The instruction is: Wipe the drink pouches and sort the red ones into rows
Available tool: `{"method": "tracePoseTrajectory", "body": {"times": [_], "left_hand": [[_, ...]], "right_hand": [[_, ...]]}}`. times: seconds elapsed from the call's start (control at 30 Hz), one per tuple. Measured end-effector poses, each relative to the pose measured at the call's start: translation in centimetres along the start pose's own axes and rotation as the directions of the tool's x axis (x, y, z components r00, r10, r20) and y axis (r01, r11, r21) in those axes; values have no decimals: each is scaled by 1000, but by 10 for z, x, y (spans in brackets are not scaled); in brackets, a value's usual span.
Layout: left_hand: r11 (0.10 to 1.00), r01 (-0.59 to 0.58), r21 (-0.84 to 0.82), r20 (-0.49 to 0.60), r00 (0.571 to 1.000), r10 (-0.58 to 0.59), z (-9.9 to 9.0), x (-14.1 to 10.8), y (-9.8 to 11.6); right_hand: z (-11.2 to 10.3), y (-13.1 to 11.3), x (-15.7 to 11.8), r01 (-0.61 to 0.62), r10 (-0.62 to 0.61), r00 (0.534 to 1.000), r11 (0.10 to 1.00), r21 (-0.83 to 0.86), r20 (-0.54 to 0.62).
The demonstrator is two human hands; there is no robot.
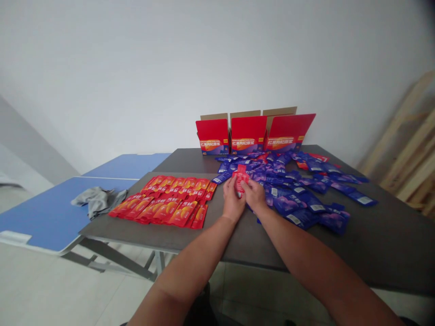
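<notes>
Between my two hands I hold a red pouch [241, 179] with a narrow spout end pointing away from me. My left hand [233, 199] grips its left side and my right hand [254, 194] its right side, fingers closed on it. Close beyond and to the right spreads a loose heap of blue pouches [288, 199], with a few red ones among them. On my left, red pouches [170, 208] lie overlapped in two rows, printed sides up.
Three open red cartons [249, 133] stand in a row at the back of the dark grey table [224, 244]. A grey cloth [98, 199] lies on a blue table [50, 213] at left. Wooden slats [408, 145] lean at far right.
</notes>
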State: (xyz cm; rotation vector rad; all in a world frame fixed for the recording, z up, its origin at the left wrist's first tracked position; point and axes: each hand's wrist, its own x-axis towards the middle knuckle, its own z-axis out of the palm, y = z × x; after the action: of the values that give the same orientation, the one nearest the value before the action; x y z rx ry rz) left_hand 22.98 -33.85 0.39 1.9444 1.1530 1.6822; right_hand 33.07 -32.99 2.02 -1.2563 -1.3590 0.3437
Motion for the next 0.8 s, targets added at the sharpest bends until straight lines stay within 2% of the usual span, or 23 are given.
{"method": "tracePoseTrajectory", "body": {"times": [0.1,0.27,0.37,0.43,0.5,0.6,0.73,0.8], "left_hand": [[1000,3,3,9,1000,-3,-2,0,2],[997,71,-7,-31,997,-72,-7,2,7],[991,125,-49,-25,992,-127,-15,8,13],[988,145,-61,12,989,-144,-29,16,19],[985,165,-58,56,985,-162,-53,28,24],[972,236,3,108,966,-235,-106,51,24],[891,345,297,140,907,-398,-192,76,6],[808,403,430,88,872,-481,-232,81,-8]], "right_hand": [[0,2,0,8,-8,1000,1000,27,-13],[4,13,1,-79,88,996,973,218,-34],[5,15,1,-88,94,995,976,200,-19],[4,14,0,-73,73,997,985,155,3],[4,11,-1,-53,50,998,991,122,28],[3,9,-4,-17,11,998,996,87,59],[6,7,-6,16,-20,997,999,52,73],[7,6,-6,18,-22,997,999,45,73]]}}
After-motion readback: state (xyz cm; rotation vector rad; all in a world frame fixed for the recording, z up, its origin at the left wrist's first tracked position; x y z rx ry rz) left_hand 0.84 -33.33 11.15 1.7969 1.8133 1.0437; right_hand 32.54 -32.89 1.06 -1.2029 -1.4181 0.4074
